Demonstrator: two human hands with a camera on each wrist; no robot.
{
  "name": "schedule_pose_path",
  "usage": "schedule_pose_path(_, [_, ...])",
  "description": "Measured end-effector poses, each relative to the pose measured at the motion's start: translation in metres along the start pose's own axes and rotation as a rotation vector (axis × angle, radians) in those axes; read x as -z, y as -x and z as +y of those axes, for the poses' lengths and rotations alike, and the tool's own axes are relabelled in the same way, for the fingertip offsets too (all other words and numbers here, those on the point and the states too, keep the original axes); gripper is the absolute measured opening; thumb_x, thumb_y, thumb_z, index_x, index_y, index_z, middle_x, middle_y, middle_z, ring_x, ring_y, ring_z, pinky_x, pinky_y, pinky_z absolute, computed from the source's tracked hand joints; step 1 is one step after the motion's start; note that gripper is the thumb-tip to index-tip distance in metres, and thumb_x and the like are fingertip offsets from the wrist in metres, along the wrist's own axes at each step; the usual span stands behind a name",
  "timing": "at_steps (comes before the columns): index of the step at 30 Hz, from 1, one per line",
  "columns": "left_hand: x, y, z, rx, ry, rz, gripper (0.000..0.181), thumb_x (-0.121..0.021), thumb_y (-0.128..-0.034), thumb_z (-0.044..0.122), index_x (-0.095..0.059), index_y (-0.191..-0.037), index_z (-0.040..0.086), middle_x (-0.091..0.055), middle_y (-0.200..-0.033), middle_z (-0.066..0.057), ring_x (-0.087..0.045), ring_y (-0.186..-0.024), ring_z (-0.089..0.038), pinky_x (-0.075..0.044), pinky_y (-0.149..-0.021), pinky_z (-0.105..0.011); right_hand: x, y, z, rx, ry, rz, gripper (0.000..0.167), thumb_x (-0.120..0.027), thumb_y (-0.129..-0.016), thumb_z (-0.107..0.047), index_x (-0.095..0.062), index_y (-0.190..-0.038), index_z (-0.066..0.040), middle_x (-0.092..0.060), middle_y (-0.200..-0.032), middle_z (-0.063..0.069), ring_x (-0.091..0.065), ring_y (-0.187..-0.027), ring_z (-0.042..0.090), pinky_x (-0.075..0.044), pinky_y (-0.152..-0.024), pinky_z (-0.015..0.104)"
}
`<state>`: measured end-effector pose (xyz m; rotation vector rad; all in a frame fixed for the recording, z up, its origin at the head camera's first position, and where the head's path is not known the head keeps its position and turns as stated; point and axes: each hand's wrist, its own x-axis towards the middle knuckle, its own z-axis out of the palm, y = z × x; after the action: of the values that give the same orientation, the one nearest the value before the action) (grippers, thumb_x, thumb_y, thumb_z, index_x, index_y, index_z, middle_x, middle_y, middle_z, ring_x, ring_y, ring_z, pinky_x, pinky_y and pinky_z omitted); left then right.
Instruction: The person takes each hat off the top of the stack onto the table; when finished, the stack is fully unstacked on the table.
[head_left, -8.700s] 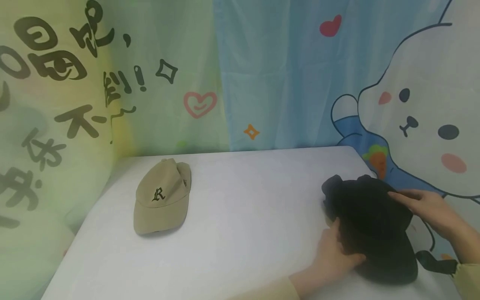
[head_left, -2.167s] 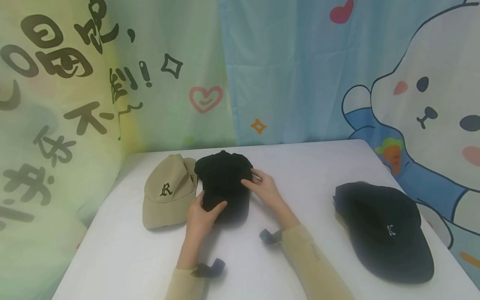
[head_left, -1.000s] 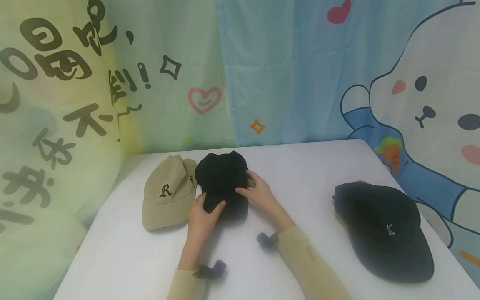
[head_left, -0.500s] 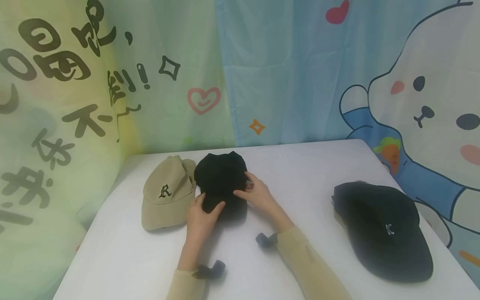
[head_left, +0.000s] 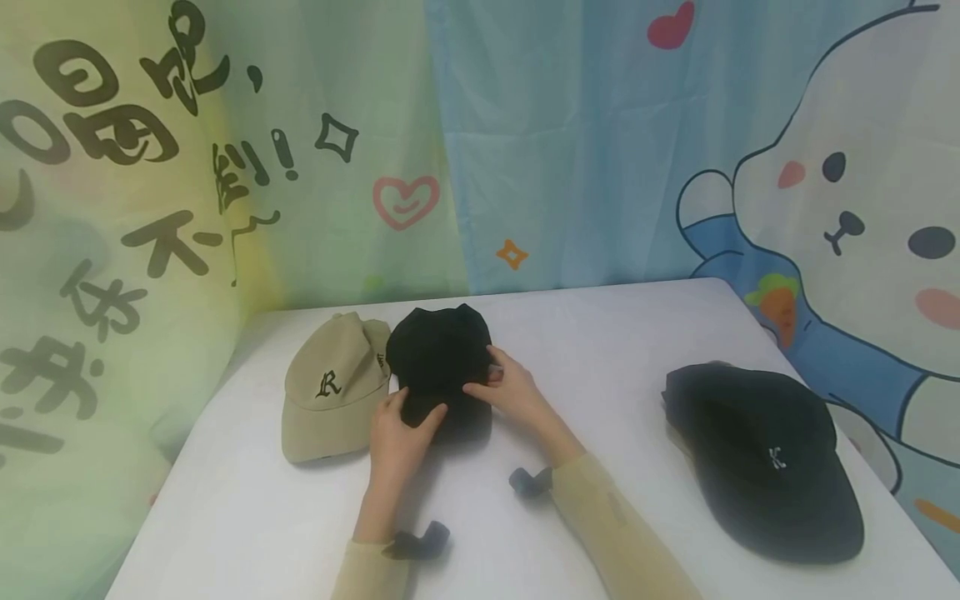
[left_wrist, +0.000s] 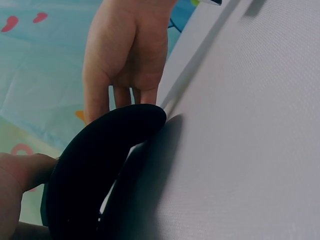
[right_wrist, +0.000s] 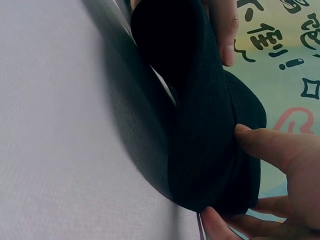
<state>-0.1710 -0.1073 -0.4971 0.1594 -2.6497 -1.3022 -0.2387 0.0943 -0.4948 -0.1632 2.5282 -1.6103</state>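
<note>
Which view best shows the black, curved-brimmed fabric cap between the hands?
The head view: the cap shows crown and brim together. The left wrist view catches mainly its brim; the right wrist view, brim and part of the crown.

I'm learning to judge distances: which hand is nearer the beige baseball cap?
Left: the left hand is just right of the beige baseball cap. The right hand is farther off, at the right side of the held black baseball cap.

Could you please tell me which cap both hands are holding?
The middle black cap, gripped by the left hand and right hand. The tan cap and K-marked black cap are not held.
</note>
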Motion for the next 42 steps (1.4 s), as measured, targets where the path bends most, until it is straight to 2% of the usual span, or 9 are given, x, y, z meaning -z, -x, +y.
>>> schedule_pose_path(12, [-0.0007, 0.0002, 0.0004, -0.006, -0.014, 0.009, 0.079, -0.077, -0.0833, 0.045, -0.051, -0.139, -0.005, -0.049, -0.137, -0.023, -0.044, -0.129, -0.041, -0.036, -0.106, -0.056, -0.0019, -0.0014, 0.0034, 0.005, 0.018, 0.008, 0.088, -0.080, -0.084, -0.030, -0.032, -0.154, -0.006, -0.059, -0.126, 0.019, -0.063, -0.111, 0.029, -0.052, -0.093, 0.042])
schedule_pose_path(26, [-0.0014, 0.0002, -0.0005, -0.015, -0.009, 0.019, 0.084, -0.078, -0.0816, 0.047, -0.049, -0.142, -0.004, -0.047, -0.139, -0.023, -0.042, -0.130, -0.041, -0.035, -0.106, -0.055, -0.0005, -0.0027, 0.0050, 0.020, 0.012, 0.017, 0.088, -0.081, -0.083, -0.030, -0.033, -0.153, -0.006, -0.051, -0.141, 0.018, -0.062, -0.112, 0.030, -0.051, -0.094, 0.043])
schedule_pose_path(33, [0.0000, 0.0015, 0.0023, 0.004, -0.004, 0.013, 0.083, -0.077, -0.0821, 0.046, -0.048, -0.142, -0.003, -0.047, -0.140, -0.022, -0.042, -0.131, -0.041, -0.035, -0.107, -0.055, -0.0011, -0.0009, 0.0023, 0.013, 0.024, 0.013, 0.089, -0.081, -0.084, -0.032, -0.032, -0.153, -0.004, -0.057, -0.129, 0.019, -0.063, -0.111, 0.030, -0.051, -0.093, 0.043])
schedule_pose_path(42, [-0.0001, 0.0010, 0.0014, 0.006, -0.003, 0.012, 0.083, -0.077, -0.0827, 0.046, -0.048, -0.142, -0.003, -0.046, -0.140, -0.023, -0.041, -0.131, -0.041, -0.035, -0.107, -0.055, -0.0021, -0.0001, 0.0020, 0.020, 0.030, 0.011, 0.089, -0.081, -0.084, -0.032, -0.032, -0.153, -0.005, -0.060, -0.123, 0.018, -0.063, -0.110, 0.029, -0.051, -0.094, 0.043])
